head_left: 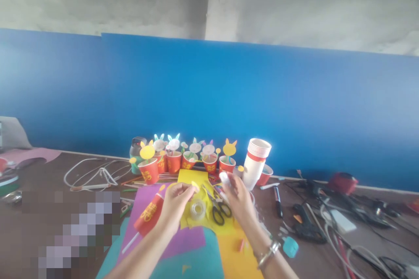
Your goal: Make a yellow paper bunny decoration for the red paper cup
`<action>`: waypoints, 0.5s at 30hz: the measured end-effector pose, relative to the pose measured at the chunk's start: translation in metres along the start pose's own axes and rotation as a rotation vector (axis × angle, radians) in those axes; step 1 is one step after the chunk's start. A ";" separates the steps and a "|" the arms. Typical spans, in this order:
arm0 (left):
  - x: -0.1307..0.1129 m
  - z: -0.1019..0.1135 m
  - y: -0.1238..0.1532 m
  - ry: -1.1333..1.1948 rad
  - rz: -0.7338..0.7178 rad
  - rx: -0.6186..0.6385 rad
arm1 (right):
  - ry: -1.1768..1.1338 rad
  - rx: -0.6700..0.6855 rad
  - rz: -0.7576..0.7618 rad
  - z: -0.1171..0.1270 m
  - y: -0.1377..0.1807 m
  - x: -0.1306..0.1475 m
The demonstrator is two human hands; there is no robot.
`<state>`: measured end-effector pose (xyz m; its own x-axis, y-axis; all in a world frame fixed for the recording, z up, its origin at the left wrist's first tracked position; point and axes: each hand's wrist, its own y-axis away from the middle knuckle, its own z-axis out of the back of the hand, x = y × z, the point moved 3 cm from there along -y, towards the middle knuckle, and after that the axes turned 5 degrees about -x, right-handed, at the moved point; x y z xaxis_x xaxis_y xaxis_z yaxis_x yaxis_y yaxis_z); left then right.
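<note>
My left hand (176,202) is closed in a pinch on a small yellow paper piece (195,184), above a red paper cup (149,215) lying on its side on purple paper (144,200). My right hand (238,198) grips a white glue stick (224,178) with its tip up. Between the hands lie a clear tape roll (197,209) and black-handled scissors (218,211) on yellow paper (193,177).
A row of red cups with paper bunny heads (190,157) stands by the blue wall. A stack of white cups (257,159) stands to their right. A black marker (278,200), a glue gun (306,224) and tangled cables (347,222) lie right; white cable (91,174) lies left.
</note>
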<state>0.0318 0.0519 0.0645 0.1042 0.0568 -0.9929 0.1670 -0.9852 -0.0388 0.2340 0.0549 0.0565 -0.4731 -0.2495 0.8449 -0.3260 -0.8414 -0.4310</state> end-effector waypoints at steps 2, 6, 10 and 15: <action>0.002 0.000 -0.001 0.001 -0.006 0.011 | 0.109 -0.017 -0.055 0.014 -0.015 -0.016; 0.006 -0.002 0.000 0.023 -0.014 0.044 | 0.393 -0.033 0.015 0.034 -0.033 -0.045; 0.009 -0.002 0.000 0.019 0.004 0.067 | 0.488 -0.010 0.008 0.034 -0.034 -0.067; 0.010 -0.003 0.000 0.021 0.015 0.100 | 0.579 0.088 0.009 0.024 -0.027 -0.080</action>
<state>0.0362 0.0534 0.0554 0.1263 0.0445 -0.9910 0.0668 -0.9971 -0.0363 0.3001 0.0861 0.0075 -0.8538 0.0253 0.5200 -0.2629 -0.8831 -0.3886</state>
